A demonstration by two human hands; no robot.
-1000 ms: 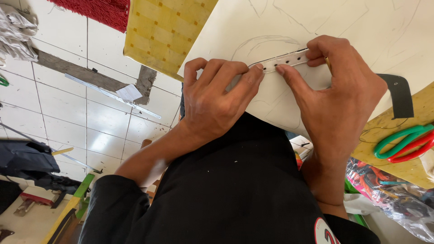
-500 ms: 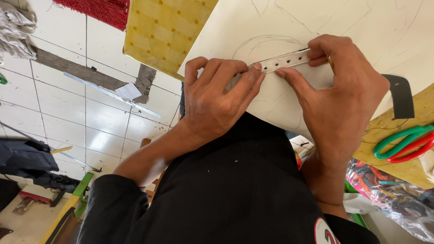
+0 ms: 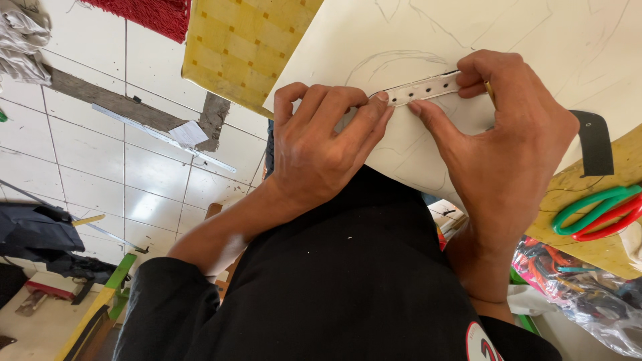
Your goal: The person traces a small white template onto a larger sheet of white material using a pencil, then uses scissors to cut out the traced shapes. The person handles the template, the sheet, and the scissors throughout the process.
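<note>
Left hand (image 3: 314, 147) and right hand (image 3: 501, 147), close together, press the narrow white perforated strip (image 3: 422, 88) flat against the large cream sheet (image 3: 401, 40), apparently steadying it as a template.

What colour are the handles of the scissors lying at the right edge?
The scissors have one green and one red handle, seen in the head view.

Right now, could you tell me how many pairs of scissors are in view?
2: green-handled scissors and red-handled scissors lie side by side on the yellow table at the right edge, beyond the right hand. Only handles show; more may be hidden.
</note>
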